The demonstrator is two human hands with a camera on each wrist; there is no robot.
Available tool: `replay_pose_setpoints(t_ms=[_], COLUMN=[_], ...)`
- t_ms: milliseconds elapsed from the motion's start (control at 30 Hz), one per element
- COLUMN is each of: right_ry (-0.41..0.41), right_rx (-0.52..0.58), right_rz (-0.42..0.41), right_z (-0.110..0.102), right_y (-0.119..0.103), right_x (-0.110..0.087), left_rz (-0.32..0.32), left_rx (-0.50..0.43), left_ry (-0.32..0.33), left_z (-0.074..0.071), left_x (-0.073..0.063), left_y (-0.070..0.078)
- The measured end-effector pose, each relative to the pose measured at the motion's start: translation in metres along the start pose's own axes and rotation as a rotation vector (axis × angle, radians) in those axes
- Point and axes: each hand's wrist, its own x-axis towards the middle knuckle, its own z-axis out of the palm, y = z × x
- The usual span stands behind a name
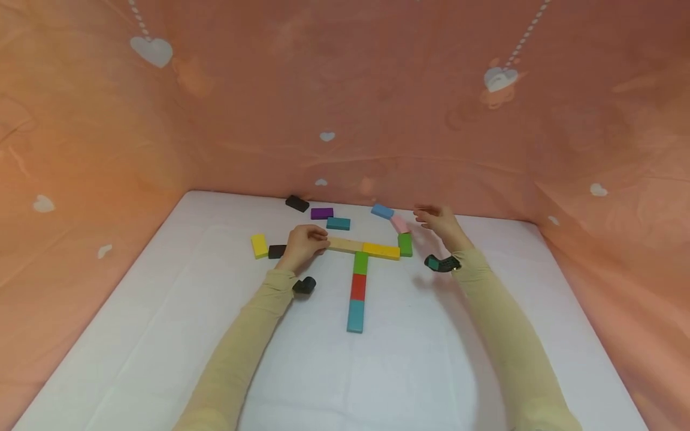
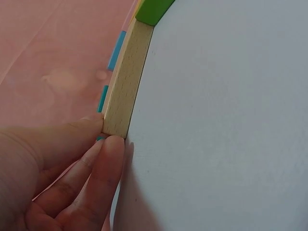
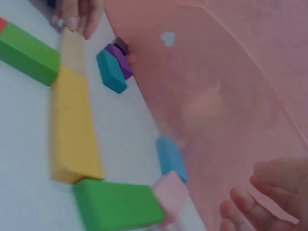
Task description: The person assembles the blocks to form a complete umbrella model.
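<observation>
A plain wooden block [image 2: 127, 82] has its left end at the thumb and fingertips of my left hand [image 1: 304, 244], which pinch it at the corner. Its other end meets a yellow-orange block [image 1: 381, 251]. Below that joint runs a straight column: a green block [image 1: 360, 263], a red block [image 1: 358, 287] and a blue block [image 1: 356, 316]. My right hand [image 1: 439, 224] is raised with nothing in it, fingers loosely bent. Nearest to it are a pink block [image 1: 400, 225] and another green block [image 3: 118, 204], which touches the yellow-orange block's right end.
Behind lie a light blue block [image 1: 382, 211], a teal block [image 1: 338, 224], a purple block [image 1: 322, 214] and a black block [image 1: 297, 203]. Left of my left hand are a yellow block [image 1: 259, 246] and another black block [image 1: 277, 251]. A pink-orange cloth [image 1: 345, 90] surrounds the white table [image 1: 162, 335].
</observation>
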Motion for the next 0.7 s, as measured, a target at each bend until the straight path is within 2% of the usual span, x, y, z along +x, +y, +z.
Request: replay_pose_setpoints(t_ms=[267,500,700], right_ry=[-0.022,0.023,0.015], right_rx=[-0.014,-0.036,-0.026], right_rz=[0.041,0.024,0.054], right_z=[0.006,0.013,0.018], right_y=[0.026,0.041,0.047], right_x=[-0.026,-0.032,-0.037], left_rz=[-0.007,-0.011,-0.016], left_rx=[-0.001,0.001,-0.013], left_ry=[-0.006,-0.018,-0.022], left_z=[-0.001,-0.004,-0.002], left_x=[0.001,0.003,0.004], left_y=[0.000,0.000,-0.002])
